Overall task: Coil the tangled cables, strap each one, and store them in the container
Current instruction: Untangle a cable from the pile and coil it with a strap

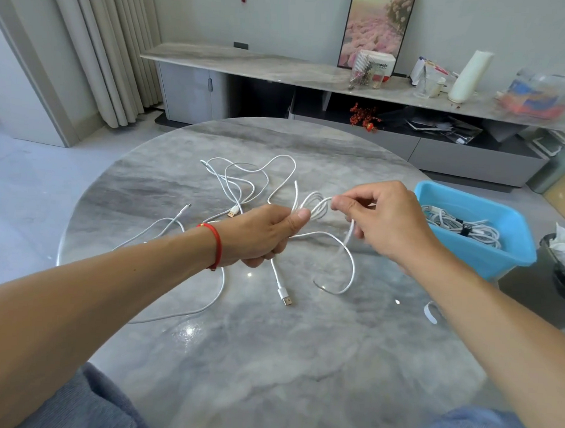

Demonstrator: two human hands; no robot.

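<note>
Gleaming grey marble table point(237, 356) — long sideboard point(248, 63), curtains point(111, 47) behind.

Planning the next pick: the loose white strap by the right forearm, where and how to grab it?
Take the white strap at its raised curved end, from above, pinching with the fingers across its width. It lies as a small curl on the table, near the edge and apart from the cables, so the right hand seems nearest once free.

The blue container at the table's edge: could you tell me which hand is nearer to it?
Right. The right hand pinches the cable coil just beside the blue container; the left hand grips the coil farther away, beyond the right hand.
</note>
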